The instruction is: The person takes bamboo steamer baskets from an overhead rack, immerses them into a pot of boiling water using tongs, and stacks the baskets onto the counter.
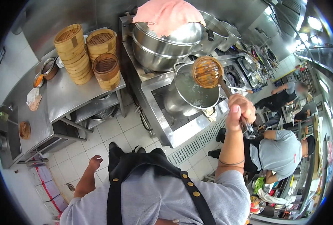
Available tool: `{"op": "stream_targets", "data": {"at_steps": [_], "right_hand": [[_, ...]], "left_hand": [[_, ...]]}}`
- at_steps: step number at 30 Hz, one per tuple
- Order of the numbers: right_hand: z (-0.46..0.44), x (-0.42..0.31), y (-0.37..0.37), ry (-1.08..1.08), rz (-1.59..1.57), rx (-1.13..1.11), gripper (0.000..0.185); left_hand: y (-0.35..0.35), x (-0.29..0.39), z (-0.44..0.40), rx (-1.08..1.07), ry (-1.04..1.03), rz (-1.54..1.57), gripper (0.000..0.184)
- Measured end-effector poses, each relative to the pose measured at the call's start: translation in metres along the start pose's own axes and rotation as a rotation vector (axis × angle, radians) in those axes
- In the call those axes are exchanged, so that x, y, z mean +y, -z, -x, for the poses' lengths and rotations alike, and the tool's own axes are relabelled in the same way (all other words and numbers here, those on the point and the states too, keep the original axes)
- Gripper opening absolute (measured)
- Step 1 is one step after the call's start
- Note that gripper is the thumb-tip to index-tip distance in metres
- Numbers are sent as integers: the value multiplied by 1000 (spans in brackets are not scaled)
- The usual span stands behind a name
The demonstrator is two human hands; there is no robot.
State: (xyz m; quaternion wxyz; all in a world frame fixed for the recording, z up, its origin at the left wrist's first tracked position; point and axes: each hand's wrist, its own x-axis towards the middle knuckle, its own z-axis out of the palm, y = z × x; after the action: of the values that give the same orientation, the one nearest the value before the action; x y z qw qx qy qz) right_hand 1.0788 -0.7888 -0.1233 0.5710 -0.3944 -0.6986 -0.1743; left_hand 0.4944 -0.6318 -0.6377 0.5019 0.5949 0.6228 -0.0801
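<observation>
My right hand (241,113) is closed round the handle of a strainer (207,72). The strainer's round, brownish head is raised over the far right part of a tall steel pot (174,90), which holds cloudy, bubbling liquid on the stove. What lies in or behind the mesh looks orange-brown and is too small to name. My left hand (95,162) hangs low at my left side above the tiled floor, away from any object. Its fingers look partly curled, and whether they are closed cannot be made out.
Stacked bamboo steamers (73,56) stand on a steel table (72,101) at the left. A large lidded pot (162,48) with a pink cloth (166,17) sits behind the tall pot. At the right, a person in grey (279,153) bends over a counter; another person (286,93) stands farther back.
</observation>
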Motion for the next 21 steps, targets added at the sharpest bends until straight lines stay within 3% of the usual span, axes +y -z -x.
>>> {"op": "stream_targets", "data": {"at_steps": [7, 14, 16, 21], "right_hand": [[-18, -24, -6, 72, 56, -172, 29], [-29, -35, -18, 186, 126, -597, 42], [-31, -38, -24, 181, 167, -808, 36], [-23, -42, -42, 127, 150, -1095, 17]], "left_hand": [[1, -3, 6, 6, -22, -79, 43], [8, -2, 12, 5, -38, -96, 43], [11, -2, 13, -4, -175, -262, 43], [1, 8, 14, 36, -65, -127, 44]]}}
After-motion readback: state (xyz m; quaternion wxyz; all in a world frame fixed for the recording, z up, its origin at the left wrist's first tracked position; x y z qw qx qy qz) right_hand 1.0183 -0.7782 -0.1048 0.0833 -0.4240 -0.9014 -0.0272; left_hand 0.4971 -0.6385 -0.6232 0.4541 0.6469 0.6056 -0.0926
